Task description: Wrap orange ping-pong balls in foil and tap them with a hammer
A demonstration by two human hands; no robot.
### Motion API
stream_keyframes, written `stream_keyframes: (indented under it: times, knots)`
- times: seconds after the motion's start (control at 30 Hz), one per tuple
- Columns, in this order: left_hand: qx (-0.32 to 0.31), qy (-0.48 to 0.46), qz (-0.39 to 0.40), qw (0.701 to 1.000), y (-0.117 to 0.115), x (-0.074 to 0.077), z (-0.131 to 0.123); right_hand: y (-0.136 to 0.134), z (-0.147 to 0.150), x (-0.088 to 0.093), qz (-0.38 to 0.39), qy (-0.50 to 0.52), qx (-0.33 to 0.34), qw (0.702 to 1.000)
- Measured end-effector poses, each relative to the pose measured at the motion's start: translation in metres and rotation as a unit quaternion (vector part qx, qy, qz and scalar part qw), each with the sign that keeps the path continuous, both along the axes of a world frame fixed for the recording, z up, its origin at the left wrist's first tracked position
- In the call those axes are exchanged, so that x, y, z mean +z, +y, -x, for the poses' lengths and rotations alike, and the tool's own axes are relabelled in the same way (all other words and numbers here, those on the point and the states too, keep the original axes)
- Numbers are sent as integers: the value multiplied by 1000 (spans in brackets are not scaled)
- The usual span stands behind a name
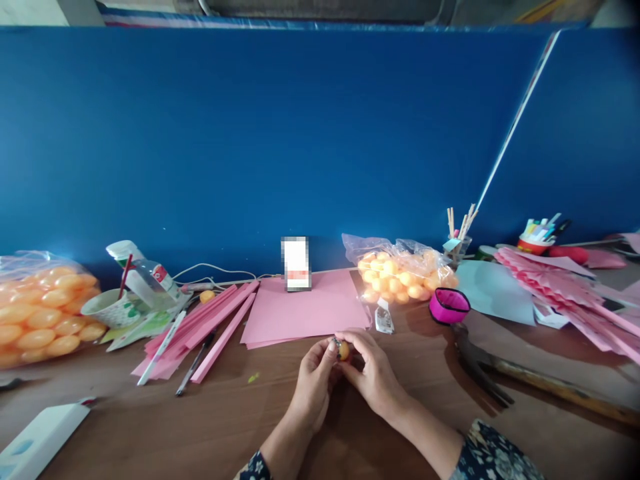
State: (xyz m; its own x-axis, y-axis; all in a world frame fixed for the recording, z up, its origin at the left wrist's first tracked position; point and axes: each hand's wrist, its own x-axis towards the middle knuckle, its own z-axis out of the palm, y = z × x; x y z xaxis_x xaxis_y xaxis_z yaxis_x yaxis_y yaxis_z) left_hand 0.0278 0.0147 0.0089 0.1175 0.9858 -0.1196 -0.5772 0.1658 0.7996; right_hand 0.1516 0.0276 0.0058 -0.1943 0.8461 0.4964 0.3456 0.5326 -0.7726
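Note:
Above the front of the brown table, my left hand (315, 377) and my right hand (374, 372) meet around a small orange ball (343, 351). Dark patterned material covers the ball's left side; what it is I cannot make out. My left thumb presses on that dark side. The fingers of my right hand curl about the ball from the right, both hands closed on it. Just beyond my hands lie pink paper sheets (305, 313), and a small clear packet (384, 320) rests to their right.
Bags of orange balls stand at far left (45, 313) and back right (395, 277). Pink paper strips (200, 327) and pens lie left. On the right are a magenta fabric ring (449, 308), a hammer-like tool (530, 377) and folded pink paper (565, 287). A blurred screen (298, 263) stands behind.

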Motion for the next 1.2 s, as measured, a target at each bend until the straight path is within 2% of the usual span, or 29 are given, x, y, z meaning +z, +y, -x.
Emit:
stream_keyframes:
  times: [0.57,0.97,1.2]
  knots:
    - [30,-20,24,999,0,2,0,-2,0,0,-17,-19,5,1000]
    - [-3,1,2,1000,-1,6,-2,-2,0,3,-30,-40,-13,999]
    - [-8,1,1,1000,-1,5,-1,-3,2,4,-38,-51,1,998]
